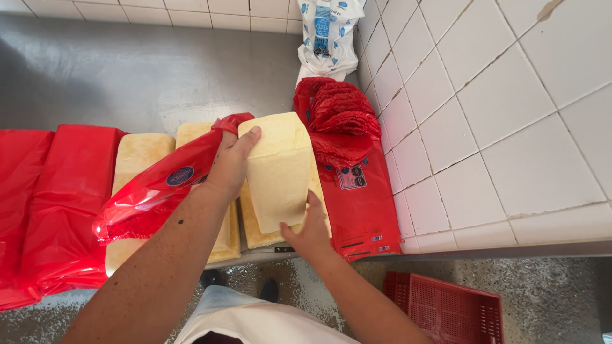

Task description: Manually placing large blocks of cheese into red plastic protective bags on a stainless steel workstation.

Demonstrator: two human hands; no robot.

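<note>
A red crate (446, 312) sits on the speckled floor (554, 299) below white wall tiles (510, 95).

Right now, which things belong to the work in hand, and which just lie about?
In hand: cheese block, red bag, left hand, right hand.
Lying about: stack of red bags, white bag, red crate, unwrapped blocks.

Cheese block (278, 172) lies above other blocks (137, 159) on counter (140, 70), bag stack (357, 191) right.
</note>
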